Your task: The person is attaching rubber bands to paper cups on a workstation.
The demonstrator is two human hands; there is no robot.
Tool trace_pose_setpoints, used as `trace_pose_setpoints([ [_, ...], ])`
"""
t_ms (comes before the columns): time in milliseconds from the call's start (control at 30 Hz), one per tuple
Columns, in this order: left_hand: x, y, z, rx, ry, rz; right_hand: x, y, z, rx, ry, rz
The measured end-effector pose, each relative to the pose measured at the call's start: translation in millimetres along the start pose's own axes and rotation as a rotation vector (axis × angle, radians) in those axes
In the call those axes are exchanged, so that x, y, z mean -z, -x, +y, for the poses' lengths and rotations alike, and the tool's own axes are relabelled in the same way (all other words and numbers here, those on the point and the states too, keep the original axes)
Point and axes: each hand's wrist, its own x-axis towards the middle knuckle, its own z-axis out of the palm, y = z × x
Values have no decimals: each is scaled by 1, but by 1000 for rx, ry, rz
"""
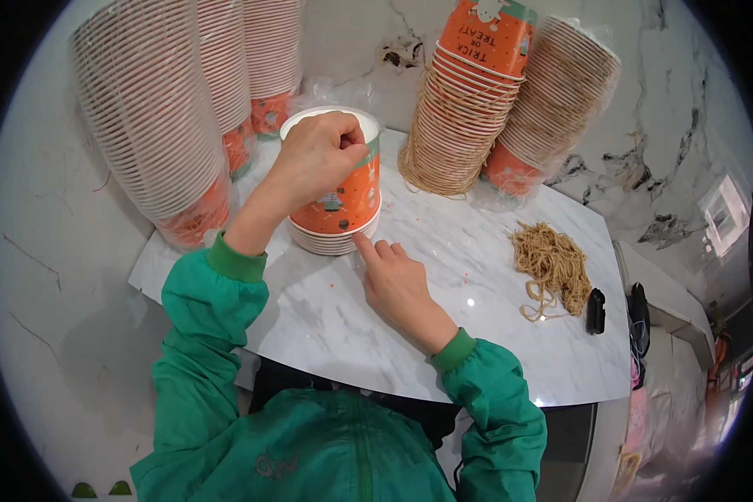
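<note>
A short stack of orange paper buckets (pixel 356 201) with white rims and a green band stands upright in front of me on the table. My left hand (pixel 320 159) is closed above the open mouth of the top bucket, thumb and fingers pressed together. Whatever it may hold is hidden. Down at the right side of the stack is my right hand (pixel 400 289), its index finger stretched out at the lower white rims and its other fingers loosely bent. Nothing shows in it. The inside of the bucket is mostly covered by my left hand.
Tall plastic-wrapped bucket stacks (pixel 155 109) rise at the left. Back right, tan cord loops hang round another bucket stack (pixel 460 117), beside a wrapped stack (pixel 552 100). A tangled pile of tan cord (pixel 552 263) and a small black object (pixel 596 311) lie on the marbled table (pixel 477 351).
</note>
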Motion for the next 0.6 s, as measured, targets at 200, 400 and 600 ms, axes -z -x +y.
trace_pose_setpoints([
  [200,3,1,-2,-2,-24,2,-6,-4,-6,-34,-28,-24],
  [400,6,4,-5,14,-39,25,-17,-8,-5,-21,-48,-11],
  [600,19,-7,4,69,12,35,-17,-9,-5,-30,-21,-9],
])
